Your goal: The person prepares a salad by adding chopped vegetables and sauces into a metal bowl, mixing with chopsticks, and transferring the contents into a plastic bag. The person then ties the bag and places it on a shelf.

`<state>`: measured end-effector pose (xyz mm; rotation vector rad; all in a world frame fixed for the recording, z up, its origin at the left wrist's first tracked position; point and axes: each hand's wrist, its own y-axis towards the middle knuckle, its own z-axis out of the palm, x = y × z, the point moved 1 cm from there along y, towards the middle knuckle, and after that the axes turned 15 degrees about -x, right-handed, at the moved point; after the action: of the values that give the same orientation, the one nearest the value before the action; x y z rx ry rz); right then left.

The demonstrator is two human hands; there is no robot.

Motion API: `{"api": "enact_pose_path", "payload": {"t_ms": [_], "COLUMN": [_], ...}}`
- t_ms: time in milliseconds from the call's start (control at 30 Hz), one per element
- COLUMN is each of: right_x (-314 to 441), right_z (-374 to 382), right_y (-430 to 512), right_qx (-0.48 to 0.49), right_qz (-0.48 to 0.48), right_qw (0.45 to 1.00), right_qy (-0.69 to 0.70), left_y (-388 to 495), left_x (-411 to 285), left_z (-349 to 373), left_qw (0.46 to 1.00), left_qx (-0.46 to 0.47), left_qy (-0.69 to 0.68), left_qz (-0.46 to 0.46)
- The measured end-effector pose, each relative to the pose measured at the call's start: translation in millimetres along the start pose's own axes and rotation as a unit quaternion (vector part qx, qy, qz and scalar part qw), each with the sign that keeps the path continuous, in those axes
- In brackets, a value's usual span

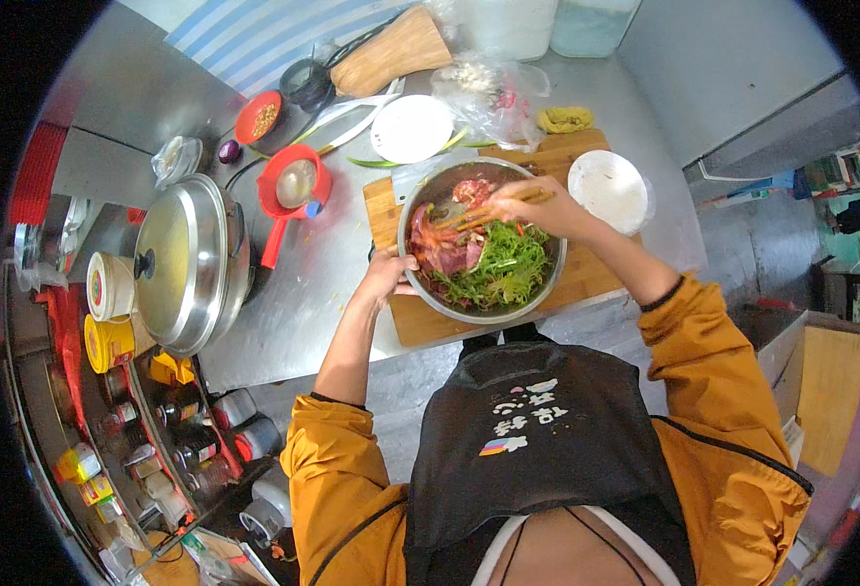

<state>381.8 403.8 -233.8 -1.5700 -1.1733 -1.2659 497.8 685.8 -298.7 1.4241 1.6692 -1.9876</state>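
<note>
A round metal bowl (486,319) stands on a bamboo cutting board (423,329) before me. Frilly green leaves (507,267) fill its near right part, with reddish meat slices (445,245) at the left and a pinkish lump of minced meat (473,192) at the back. My left hand (390,275) grips the bowl's left rim, thumb over the edge. Over the back right of the bowl, my right hand (529,207) is closed around wooden chopsticks (474,217), whose tips reach into the meat. The flat metal blade of a cleaver (403,179) shows partly behind the bowl.
Right of the bowl is a white plate (608,192). A red plastic ladle (275,238), a large lidded pot (188,264) and a red bowl of nuts or beans (258,119) stand left. Behind lie a white lid or plate (412,129), plastic bags (492,95) and a wooden block (392,55).
</note>
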Motion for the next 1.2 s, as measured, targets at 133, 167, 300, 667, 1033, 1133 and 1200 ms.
{"api": "enact_pose_path", "payload": {"t_ms": [133,167,300,667,1033,1133,1200], "right_x": [37,42,39,22,56,27,5], "right_z": [-20,-21,-9,-34,-55,-47,-38], "right_y": [-48,-57,-58,-49,-93,-74,-61], "right_qx": [0.098,0.118,0.145,0.079,-0.191,-0.302,-0.364], "right_qz": [-0.148,-0.174,-0.23,-0.286,-0.119,0.057,0.131], "right_qw": [0.969,0.956,0.945,0.896,0.958,0.95,0.92], "right_qy": [-0.169,-0.205,-0.179,-0.329,-0.175,-0.054,0.058], "left_y": [-4,-6,-10,-5,-11,-15,-16], "left_x": [-3,-4,-11,25,4,6,10], "left_z": [-4,-5,2,7,1,2,7], "left_qw": [0.999,0.999,0.999,0.993,0.989,0.994,0.992], "left_qx": [0.0,-0.006,0.02,-0.024,-0.028,-0.056,-0.049], "left_qy": [-0.033,-0.041,-0.042,-0.118,-0.148,-0.096,-0.118], "left_qz": [-0.01,-0.024,0.007,0.006,-0.007,0.007,0.013]}}
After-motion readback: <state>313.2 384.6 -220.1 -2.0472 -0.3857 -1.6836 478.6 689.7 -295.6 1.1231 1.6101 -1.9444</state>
